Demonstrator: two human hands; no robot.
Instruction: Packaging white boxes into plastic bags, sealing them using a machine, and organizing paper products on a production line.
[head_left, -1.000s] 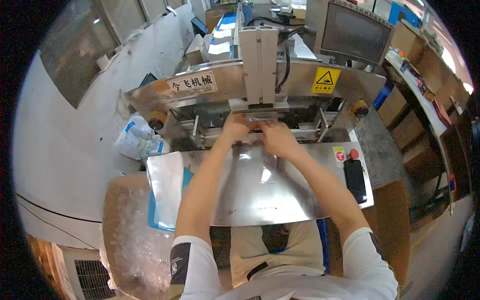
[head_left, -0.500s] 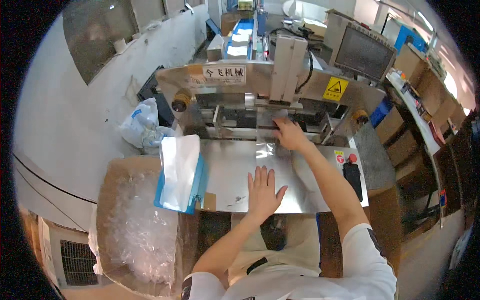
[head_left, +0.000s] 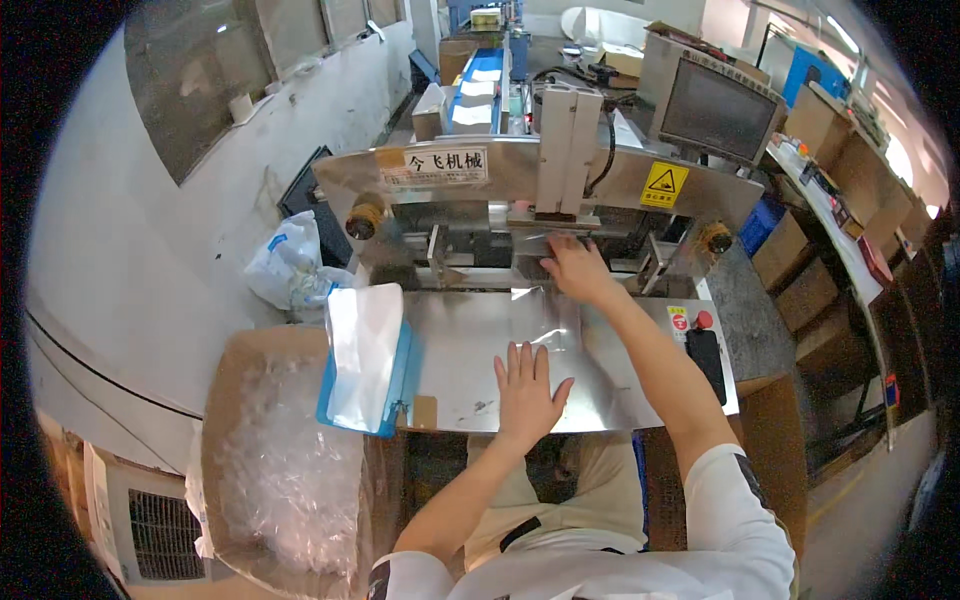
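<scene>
So I was standing there watching, and the left hand lay palm down on the steel worktop, fingers spread wide and thumb out, gripping nothing. What looked like a clear plastic sheet ran from just past those fingertips up toward the machine's slot, right below the upright press column. The right hand was up at the slot, palm down over the sheet's far end, fingers loosely extended. Pressing or pinching? Couldn't tell.

IMO doing this bit well meant holding the film flat and square with light pressure, no wrinkles, both sides even. I'd also have wanted those right fingers well clear of the press column before anything moved, because they looked awfully near it.

Hard to make out: the sheet was see-through and full of glare, so its edges basically vanished into the shiny steel. Whatever sat under the right fingertips was hidden, the inside of the slot was dark, and the left hand's palm side was out of sight too.
</scene>
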